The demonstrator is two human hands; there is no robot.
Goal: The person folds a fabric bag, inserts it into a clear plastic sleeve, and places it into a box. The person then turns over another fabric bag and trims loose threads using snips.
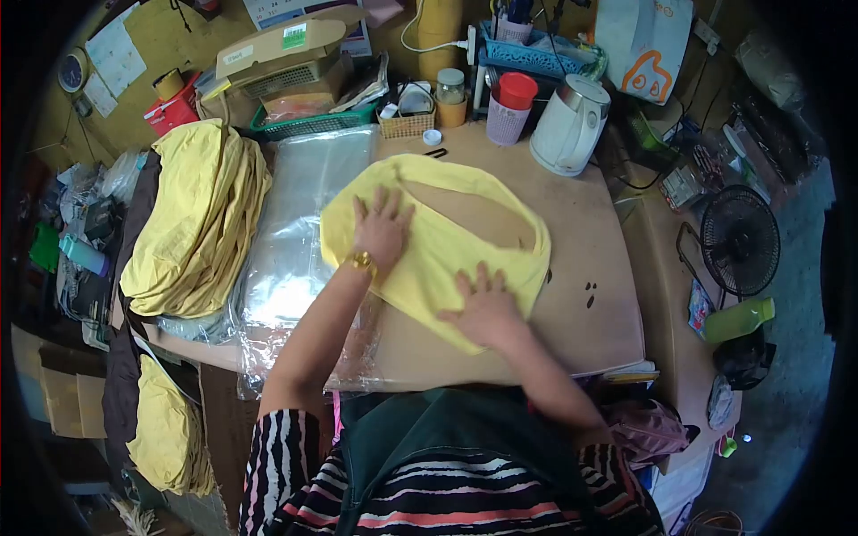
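A piece of yellow cloth (433, 246) with a long curved opening is spread on the brown table (590, 232); its exact kind I cannot tell. Flat on its left part rests my left hand (382, 230), fingers spread, with a gold bracelet at the wrist. My right hand (487, 313) presses on the cloth's lower right part, fingers also apart. Neither hand grips anything. Through the opening the tabletop shows. Just left of the cloth lies a pile of clear plastic bags (308, 201), partly behind my left forearm.
A thick stack of folded yellow cloth (192, 223) sits at the left, with more yellow cloth (165, 429) hanging below. Along the back stand a green basket (313, 123), a lidded jar (450, 87), a purple cup (507, 123) and a white kettle (565, 129). A black fan (740, 237) stands at right.
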